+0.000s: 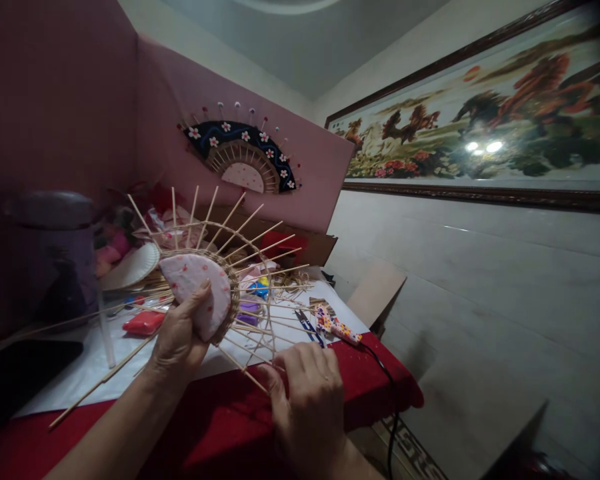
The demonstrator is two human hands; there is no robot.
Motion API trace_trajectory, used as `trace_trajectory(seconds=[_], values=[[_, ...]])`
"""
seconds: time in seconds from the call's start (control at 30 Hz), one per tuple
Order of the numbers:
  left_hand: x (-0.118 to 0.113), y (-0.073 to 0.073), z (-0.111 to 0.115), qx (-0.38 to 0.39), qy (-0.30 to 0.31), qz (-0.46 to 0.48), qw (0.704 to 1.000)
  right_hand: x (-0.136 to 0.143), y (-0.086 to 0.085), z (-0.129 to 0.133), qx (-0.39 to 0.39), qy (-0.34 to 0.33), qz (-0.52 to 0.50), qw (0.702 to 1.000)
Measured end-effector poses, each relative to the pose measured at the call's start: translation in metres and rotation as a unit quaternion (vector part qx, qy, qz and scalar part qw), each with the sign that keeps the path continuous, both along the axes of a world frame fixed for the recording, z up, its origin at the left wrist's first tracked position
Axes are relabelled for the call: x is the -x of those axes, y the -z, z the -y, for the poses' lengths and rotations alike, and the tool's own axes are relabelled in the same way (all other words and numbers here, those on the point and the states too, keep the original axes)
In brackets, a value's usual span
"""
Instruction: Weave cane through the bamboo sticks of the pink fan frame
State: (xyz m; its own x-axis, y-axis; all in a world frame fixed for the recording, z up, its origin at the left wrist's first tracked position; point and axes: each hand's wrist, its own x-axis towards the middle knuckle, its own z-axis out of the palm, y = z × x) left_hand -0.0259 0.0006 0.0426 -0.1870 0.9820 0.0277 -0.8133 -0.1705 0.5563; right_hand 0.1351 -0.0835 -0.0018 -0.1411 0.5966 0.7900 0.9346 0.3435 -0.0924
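My left hand [183, 333] grips a handmade fan frame by its white half-round base [195, 280], which has small pinkish-red spots; the thumb lies on the face. Thin wooden sticks fan out from a woven band [234, 293] along the base's curve. Farther out, a thin twisted strand [253, 243] arcs across the sticks. At the frame's lower right, my right hand [307, 383] is closed, with thumb and forefinger near the stick ends and the strand. What exactly is pinched there is hidden by the fingers.
Blue-handled snips [309, 328] and a flower-patterned glue gun [337, 325] with a black cord lie at the table's right. Red clay packet [144, 323], purple packet [250, 311] and paper plate [133, 268] lie behind. A finished dark fan [240, 150] is on the pink board.
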Motion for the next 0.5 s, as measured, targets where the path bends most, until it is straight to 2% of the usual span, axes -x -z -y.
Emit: trace_trajectory(seconds=[0.2, 0.5], values=[[-0.0022, -0.0023, -0.0010, 0.002, -0.029, 0.011, 0.999, 0.0018, 0.0062, 0.0020, -0.002, 0.034, 0.001, 0.999], [-0.0024, -0.0030, 0.0009, -0.006, -0.033, 0.017, 0.999, 0.0081, 0.0085, -0.0037, 0.013, 0.060, -0.023, 0.998]])
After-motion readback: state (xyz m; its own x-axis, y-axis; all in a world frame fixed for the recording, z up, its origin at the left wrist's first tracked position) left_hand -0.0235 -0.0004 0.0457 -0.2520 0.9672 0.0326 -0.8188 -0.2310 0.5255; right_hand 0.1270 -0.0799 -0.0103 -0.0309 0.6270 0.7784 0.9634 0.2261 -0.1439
